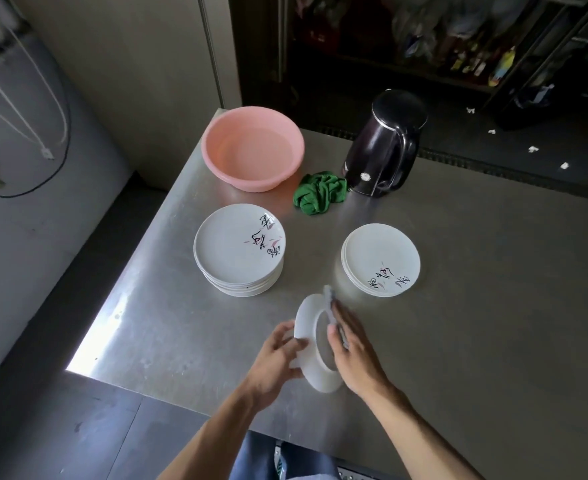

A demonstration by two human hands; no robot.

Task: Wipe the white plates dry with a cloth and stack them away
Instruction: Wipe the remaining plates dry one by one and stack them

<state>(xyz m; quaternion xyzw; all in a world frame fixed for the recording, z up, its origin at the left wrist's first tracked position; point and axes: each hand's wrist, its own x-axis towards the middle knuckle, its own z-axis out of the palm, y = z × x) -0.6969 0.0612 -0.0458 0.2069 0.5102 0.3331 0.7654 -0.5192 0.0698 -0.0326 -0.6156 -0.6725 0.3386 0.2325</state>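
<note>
I hold one white plate (309, 344) tilted on edge above the steel table (458, 323), its underside turned to the right. My left hand (278, 358) grips its left rim. My right hand (349, 344) presses a small grey-white cloth (330, 299) against the plate's underside. A tall stack of white plates (238, 251) with black and pink markings stands to the left. A lower stack of the same plates (380, 259) stands to the right.
A pink basin (252, 147) holding water sits at the table's far left corner. A crumpled green cloth (320, 192) lies beside a dark electric kettle (386, 143). The table's left edge drops to the floor. Dark shelves stand behind.
</note>
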